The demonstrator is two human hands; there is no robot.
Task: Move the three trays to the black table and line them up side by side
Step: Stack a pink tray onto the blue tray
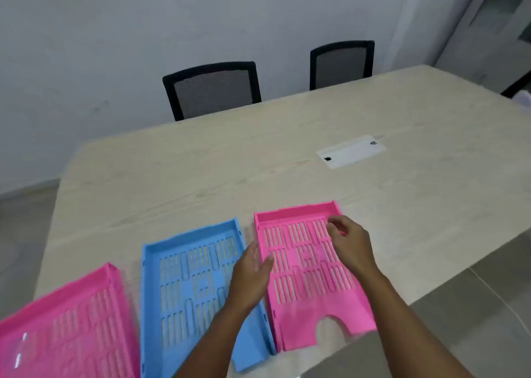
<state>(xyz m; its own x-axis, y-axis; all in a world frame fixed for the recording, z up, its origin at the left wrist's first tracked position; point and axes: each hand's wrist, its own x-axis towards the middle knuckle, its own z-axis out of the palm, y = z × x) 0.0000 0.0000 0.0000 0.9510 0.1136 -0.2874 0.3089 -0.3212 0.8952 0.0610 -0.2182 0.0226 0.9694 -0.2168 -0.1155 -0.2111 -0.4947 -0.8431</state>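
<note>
Three slotted plastic trays lie side by side near the front edge of a light wooden table [201,170]. A pink tray [66,329] is at the left, a blue tray [189,285] in the middle, and another pink tray [304,277] at the right. My left hand [253,271] hovers flat with fingers apart over the gap between the blue tray and the right pink tray. My right hand [350,242] is over the right pink tray's far right side, fingers bent near its rim; whether they pinch the rim is unclear. No black table is in view.
Two black mesh chairs [212,90] [342,61] stand at the table's far side against a white wall. A white cable hatch [350,152] is set into the tabletop. Tiled floor shows at the right and left of the table.
</note>
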